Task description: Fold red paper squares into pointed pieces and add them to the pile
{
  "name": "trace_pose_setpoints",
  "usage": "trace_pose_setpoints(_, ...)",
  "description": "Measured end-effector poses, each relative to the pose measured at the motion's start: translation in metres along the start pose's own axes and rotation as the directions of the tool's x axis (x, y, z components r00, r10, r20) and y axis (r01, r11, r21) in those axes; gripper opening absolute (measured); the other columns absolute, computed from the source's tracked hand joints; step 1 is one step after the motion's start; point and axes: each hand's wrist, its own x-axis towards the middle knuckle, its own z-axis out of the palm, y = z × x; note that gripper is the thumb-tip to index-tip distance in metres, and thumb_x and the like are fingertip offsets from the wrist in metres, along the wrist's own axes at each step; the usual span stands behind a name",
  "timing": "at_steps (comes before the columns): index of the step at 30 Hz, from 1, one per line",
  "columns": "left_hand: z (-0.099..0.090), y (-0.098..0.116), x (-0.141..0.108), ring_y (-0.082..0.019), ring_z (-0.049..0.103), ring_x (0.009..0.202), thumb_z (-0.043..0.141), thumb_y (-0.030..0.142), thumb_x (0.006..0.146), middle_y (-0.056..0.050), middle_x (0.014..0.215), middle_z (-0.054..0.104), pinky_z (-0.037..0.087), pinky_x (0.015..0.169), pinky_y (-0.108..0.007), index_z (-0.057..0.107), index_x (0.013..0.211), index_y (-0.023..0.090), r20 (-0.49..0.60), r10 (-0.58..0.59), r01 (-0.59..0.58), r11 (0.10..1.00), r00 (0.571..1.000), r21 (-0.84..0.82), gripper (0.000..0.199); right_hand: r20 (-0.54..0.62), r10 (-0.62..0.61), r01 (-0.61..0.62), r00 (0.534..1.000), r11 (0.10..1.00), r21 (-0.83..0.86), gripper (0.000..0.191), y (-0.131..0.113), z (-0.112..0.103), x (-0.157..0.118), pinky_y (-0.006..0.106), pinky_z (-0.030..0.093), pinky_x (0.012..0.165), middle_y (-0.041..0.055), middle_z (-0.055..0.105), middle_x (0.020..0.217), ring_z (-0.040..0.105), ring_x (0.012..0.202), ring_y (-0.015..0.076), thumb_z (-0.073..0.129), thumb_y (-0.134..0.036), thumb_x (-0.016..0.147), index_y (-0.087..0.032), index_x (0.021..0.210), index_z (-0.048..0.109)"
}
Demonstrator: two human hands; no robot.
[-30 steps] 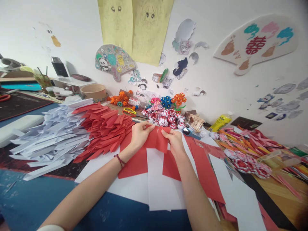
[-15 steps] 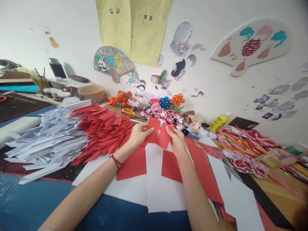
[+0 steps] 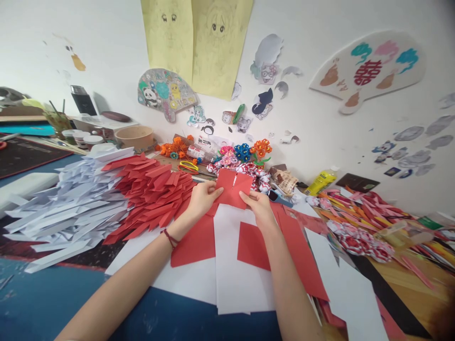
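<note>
Between both hands a piece of red paper (image 3: 227,193) is held up over the work surface. A narrow split runs down from its top edge, and below the split it is whole. My left hand (image 3: 203,198) pinches the left side between thumb and fingers. At the lower right edge, my right hand (image 3: 260,206) grips the sheet with the thumb in front. Beneath lie white sheets (image 3: 227,274) and flat red pieces (image 3: 195,244). A heap of folded red paper strips (image 3: 152,194) is left of my left hand.
Folded white strips (image 3: 74,203) are piled at far left on a dark mat. Paper flowers (image 3: 261,149) and a brown bowl (image 3: 135,137) stand along the wall. Coloured strips (image 3: 369,208), a yellow bottle (image 3: 322,181) and a long red sheet (image 3: 302,255) lie at right.
The split in the red paper has narrowed as its two sides came together. My right hand has shifted slightly left and down along the paper's edge, while both hands keep their hold.
</note>
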Motion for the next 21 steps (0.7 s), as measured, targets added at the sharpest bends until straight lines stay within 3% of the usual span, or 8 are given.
trace_pose_setpoints(3,-0.001,-0.004,0.001,-0.012,0.053,0.052,0.063,0.042,0.074,0.002,0.050,0.057,0.034,0.047,-0.019,0.062,0.064,0.015,-0.030,-0.027,0.028,0.999,0.999,0.023,0.029,-0.010,-0.030,0.029,1.000,0.995,-0.100,0.034,0.002,-0.002,0.002,0.026,0.049,0.051,0.0049,0.071,0.064,0.061,0.052,0.0152,0.080,-0.043,0.061,-0.014,0.078,0.073)
trace_pose_setpoints(6,0.000,-0.006,0.003,-0.010,0.049,0.049,0.063,0.043,0.073,0.003,0.047,0.053,0.030,0.046,-0.019,0.061,0.064,0.014,-0.067,-0.056,0.056,0.998,0.996,0.000,0.031,-0.032,-0.054,0.049,0.998,0.989,-0.138,0.032,0.003,-0.003,0.004,0.026,0.047,0.048,0.0032,0.066,0.055,0.056,0.047,0.0133,0.082,-0.042,0.058,-0.013,0.066,0.070)
trace_pose_setpoints(15,-0.006,-0.005,0.005,-0.010,0.046,0.048,0.061,0.047,0.075,0.003,0.045,0.050,0.029,0.047,-0.019,0.058,0.062,0.015,-0.121,-0.079,0.078,0.997,0.989,-0.015,0.034,-0.106,-0.060,0.048,0.993,0.992,-0.118,0.035,0.006,-0.015,0.011,0.028,0.047,0.050,0.0042,0.067,0.058,0.058,0.048,0.0148,0.084,-0.039,0.054,-0.012,0.074,0.072)
trace_pose_setpoints(21,-0.006,-0.002,0.005,-0.011,0.051,0.054,0.061,0.050,0.075,-0.001,0.062,0.063,0.034,0.050,-0.019,0.066,0.079,0.014,-0.089,-0.083,0.071,0.989,0.993,-0.131,0.037,-0.095,-0.071,0.051,0.993,0.978,-0.203,0.032,0.005,-0.014,0.009,0.025,0.044,0.049,0.0033,0.066,0.058,0.057,0.049,0.0141,0.078,-0.044,0.062,-0.014,0.068,0.066)
